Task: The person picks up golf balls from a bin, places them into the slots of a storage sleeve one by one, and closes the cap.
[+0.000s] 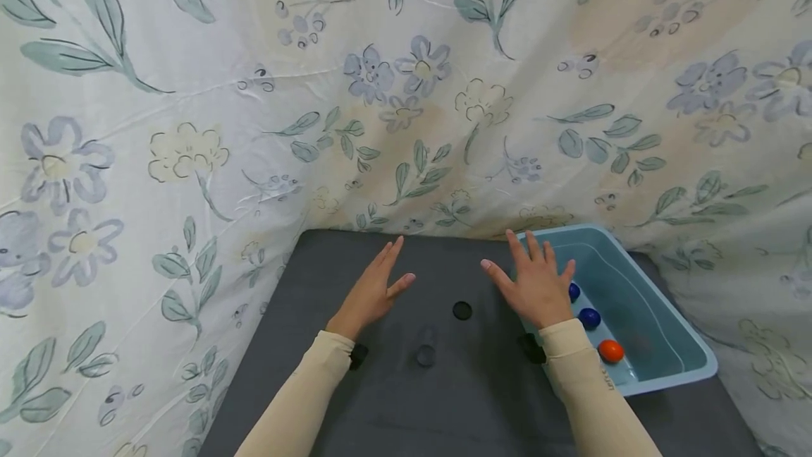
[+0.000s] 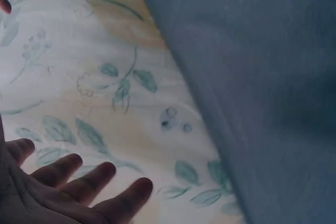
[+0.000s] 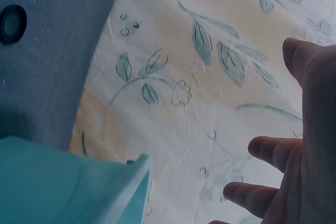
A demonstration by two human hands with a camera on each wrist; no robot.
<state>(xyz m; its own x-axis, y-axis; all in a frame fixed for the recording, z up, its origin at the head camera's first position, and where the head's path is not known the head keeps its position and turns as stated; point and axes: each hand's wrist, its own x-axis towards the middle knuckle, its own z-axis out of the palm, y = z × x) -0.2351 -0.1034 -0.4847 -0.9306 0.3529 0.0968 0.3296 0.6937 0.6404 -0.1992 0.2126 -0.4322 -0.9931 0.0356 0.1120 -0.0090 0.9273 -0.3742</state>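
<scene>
My left hand point(image 1: 370, 296) hovers over the left part of the dark table, fingers extended, thumb apart, palm turned inward. My right hand point(image 1: 538, 289) is held up in front of the blue plastic bin point(image 1: 660, 309), fingers spread and holding nothing. Between the hands lies a small round black lid or ring point(image 1: 462, 310). Nearer the front is a clear see-through container point(image 1: 426, 355), hard to make out. Inside the bin are a dark blue ball point(image 1: 589, 318), an orange ball point(image 1: 611, 351) and another blue ball point(image 1: 574, 292), partly hidden by my right hand.
A dark cloth covers the table point(image 1: 393, 407). Floral fabric point(image 1: 406, 161) hangs behind it and along both sides. The bin takes up the table's right side, and its rim point(image 3: 137, 174) shows in the right wrist view.
</scene>
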